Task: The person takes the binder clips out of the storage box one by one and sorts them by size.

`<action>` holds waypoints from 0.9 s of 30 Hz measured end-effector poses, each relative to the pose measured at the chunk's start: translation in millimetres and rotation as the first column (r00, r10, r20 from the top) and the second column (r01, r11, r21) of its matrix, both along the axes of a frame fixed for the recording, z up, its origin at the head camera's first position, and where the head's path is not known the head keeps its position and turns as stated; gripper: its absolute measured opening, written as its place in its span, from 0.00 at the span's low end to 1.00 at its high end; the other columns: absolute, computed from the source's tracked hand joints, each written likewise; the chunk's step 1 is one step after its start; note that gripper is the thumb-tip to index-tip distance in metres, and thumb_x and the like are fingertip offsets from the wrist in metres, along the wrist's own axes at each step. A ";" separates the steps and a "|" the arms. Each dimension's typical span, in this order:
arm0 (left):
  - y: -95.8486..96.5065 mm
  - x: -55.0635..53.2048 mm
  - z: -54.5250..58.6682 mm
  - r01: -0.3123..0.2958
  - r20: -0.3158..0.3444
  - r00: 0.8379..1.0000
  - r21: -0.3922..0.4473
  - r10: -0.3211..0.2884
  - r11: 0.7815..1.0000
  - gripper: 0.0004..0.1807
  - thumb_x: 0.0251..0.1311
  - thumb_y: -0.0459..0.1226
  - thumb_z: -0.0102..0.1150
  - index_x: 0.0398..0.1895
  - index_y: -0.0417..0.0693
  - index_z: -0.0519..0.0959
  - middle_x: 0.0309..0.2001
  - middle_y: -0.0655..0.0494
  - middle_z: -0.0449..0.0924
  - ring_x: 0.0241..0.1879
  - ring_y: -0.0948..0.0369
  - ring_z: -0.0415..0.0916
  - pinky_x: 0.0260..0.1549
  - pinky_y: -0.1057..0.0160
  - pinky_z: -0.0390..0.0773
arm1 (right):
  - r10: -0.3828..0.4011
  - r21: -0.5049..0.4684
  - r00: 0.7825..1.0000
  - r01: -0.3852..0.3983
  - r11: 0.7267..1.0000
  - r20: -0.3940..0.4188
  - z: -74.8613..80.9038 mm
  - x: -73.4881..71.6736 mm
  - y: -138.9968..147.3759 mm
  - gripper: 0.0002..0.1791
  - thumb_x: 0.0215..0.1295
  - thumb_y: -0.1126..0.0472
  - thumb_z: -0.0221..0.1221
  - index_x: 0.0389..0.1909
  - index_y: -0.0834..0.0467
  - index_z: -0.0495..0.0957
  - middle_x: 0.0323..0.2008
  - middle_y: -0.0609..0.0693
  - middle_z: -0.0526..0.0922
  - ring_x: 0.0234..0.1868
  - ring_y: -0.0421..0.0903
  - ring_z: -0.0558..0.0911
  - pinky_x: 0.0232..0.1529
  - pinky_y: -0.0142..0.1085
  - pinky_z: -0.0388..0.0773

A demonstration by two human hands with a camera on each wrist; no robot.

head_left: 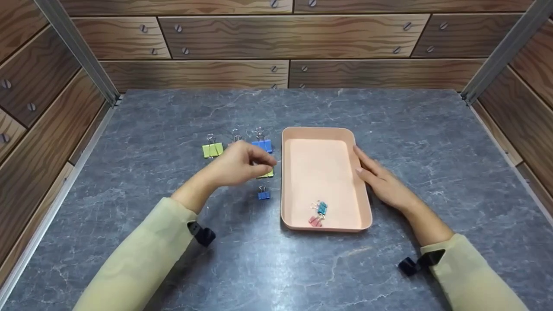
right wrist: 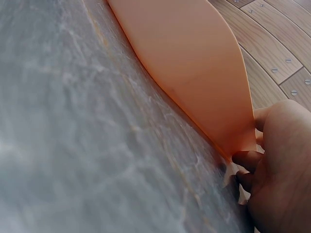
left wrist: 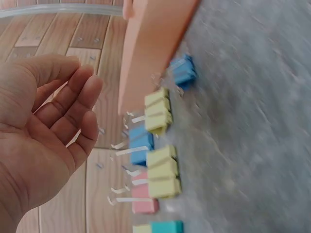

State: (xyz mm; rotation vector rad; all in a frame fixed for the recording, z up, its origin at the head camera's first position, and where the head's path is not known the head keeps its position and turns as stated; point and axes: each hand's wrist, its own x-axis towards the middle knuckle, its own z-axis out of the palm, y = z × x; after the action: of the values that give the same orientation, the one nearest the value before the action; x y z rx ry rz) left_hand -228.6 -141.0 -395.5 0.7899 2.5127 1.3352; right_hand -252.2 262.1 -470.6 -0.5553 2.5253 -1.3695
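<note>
My left hand (head_left: 239, 162) hovers over a group of binder clips, just left of a pale pink tray (head_left: 285, 181). Its fingers are loosely bent, and the left wrist view shows nothing between them. Around it lie a blue clip (head_left: 262, 146), a yellow-green clip (head_left: 212, 150), another yellow-green clip (head_left: 267, 174) partly under the hand, and a small blue clip (head_left: 263, 194). A pink clip (left wrist: 144, 194) is mostly hidden from the head view. My right hand (head_left: 384, 181) touches the tray's right wall with extended fingers. Inside the tray lie a teal clip (head_left: 322, 208) and a pink clip (head_left: 316, 221).
A teal clip (left wrist: 166, 227) shows at the bottom of the left wrist view. The grey marbled table (head_left: 173, 112) is bordered by wood-patterned panels (head_left: 293, 36) at the back and sides, with metal posts (head_left: 82, 52) at the corners.
</note>
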 end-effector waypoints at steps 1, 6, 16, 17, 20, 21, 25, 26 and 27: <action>3.7 -0.3 2.1 0.009 -0.001 1.000 -0.002 -0.009 1.000 0.11 0.69 0.31 0.65 0.50 0.41 0.90 0.46 0.51 0.91 0.39 0.64 0.84 0.42 0.64 0.84 | 0.000 -0.002 1.000 0.000 1.000 0.002 0.2 0.0 0.2 0.34 0.86 0.52 0.48 0.87 0.47 0.49 0.85 0.55 0.47 0.84 0.59 0.43 0.80 0.61 0.39; 27.0 -2.4 6.3 0.071 -0.006 0.997 0.001 -0.071 0.997 0.11 0.69 0.31 0.66 0.51 0.41 0.89 0.48 0.50 0.91 0.43 0.62 0.86 0.46 0.62 0.86 | 0.000 0.000 1.000 0.000 1.000 0.002 0.0 -0.4 0.5 0.34 0.87 0.52 0.48 0.86 0.47 0.50 0.85 0.55 0.47 0.84 0.58 0.43 0.81 0.60 0.39; 70.9 -3.6 -4.8 0.214 0.001 0.977 0.011 -0.214 0.977 0.11 0.69 0.30 0.67 0.51 0.38 0.89 0.43 0.52 0.91 0.41 0.65 0.84 0.48 0.65 0.84 | -0.001 -0.004 1.000 0.001 1.000 0.007 -1.5 -0.8 -0.1 0.34 0.86 0.52 0.48 0.87 0.47 0.50 0.85 0.55 0.48 0.84 0.59 0.43 0.80 0.61 0.39; 73.8 -3.8 -7.0 0.227 0.004 0.974 0.013 -0.227 0.974 0.11 0.69 0.30 0.67 0.51 0.37 0.89 0.43 0.52 0.91 0.41 0.66 0.84 0.47 0.65 0.83 | -0.002 -0.004 1.000 0.002 1.000 0.007 -1.6 -0.9 -0.1 0.34 0.86 0.51 0.48 0.87 0.47 0.50 0.85 0.55 0.48 0.84 0.59 0.43 0.80 0.61 0.39; 80.3 -4.0 -12.7 0.262 0.018 0.965 0.016 -0.262 0.965 0.11 0.68 0.30 0.67 0.51 0.36 0.88 0.42 0.52 0.90 0.39 0.67 0.82 0.46 0.66 0.83 | -0.003 -0.003 1.000 0.003 1.000 0.009 -1.9 -1.1 -0.2 0.34 0.86 0.51 0.48 0.87 0.47 0.50 0.85 0.55 0.48 0.84 0.59 0.43 0.80 0.61 0.39; 81.9 -4.0 -14.6 0.272 0.022 0.962 0.019 -0.273 0.962 0.11 0.68 0.29 0.67 0.51 0.35 0.88 0.42 0.51 0.90 0.39 0.67 0.82 0.46 0.66 0.83 | -0.006 -0.002 1.000 0.006 1.000 0.008 -2.1 -1.3 0.0 0.34 0.86 0.50 0.48 0.87 0.46 0.50 0.85 0.55 0.48 0.84 0.59 0.43 0.80 0.61 0.39; 86.7 -3.8 -22.1 0.312 0.045 0.949 0.029 -0.313 0.950 0.11 0.68 0.27 0.67 0.51 0.33 0.87 0.42 0.49 0.90 0.39 0.68 0.81 0.49 0.64 0.83 | -0.010 0.008 1.000 0.010 1.000 0.009 -2.4 -1.2 0.9 0.34 0.86 0.50 0.48 0.87 0.45 0.50 0.85 0.55 0.48 0.84 0.59 0.43 0.80 0.62 0.39; 87.6 -3.8 -23.9 0.320 0.052 0.945 0.030 -0.322 0.947 0.12 0.67 0.27 0.67 0.51 0.32 0.87 0.42 0.47 0.90 0.39 0.68 0.81 0.50 0.64 0.83 | -0.012 0.014 1.000 0.012 1.000 0.010 -2.4 -1.1 1.2 0.34 0.86 0.49 0.48 0.87 0.44 0.50 0.85 0.55 0.48 0.84 0.59 0.43 0.80 0.62 0.38; 88.2 -3.7 -25.3 0.329 0.052 0.943 0.023 -0.329 0.944 0.11 0.67 0.27 0.67 0.51 0.32 0.87 0.42 0.47 0.90 0.40 0.69 0.81 0.50 0.64 0.83 | -0.014 0.020 1.000 0.014 1.000 0.012 -2.3 -1.0 1.4 0.34 0.86 0.49 0.48 0.87 0.44 0.49 0.85 0.55 0.48 0.84 0.60 0.42 0.80 0.63 0.38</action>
State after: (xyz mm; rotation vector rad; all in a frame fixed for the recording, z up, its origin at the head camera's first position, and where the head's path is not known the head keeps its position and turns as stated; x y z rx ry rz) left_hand -232.3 -52.7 -420.8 1.1021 2.2057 1.2407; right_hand -253.2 263.5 -472.9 -0.5248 2.5350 -1.3473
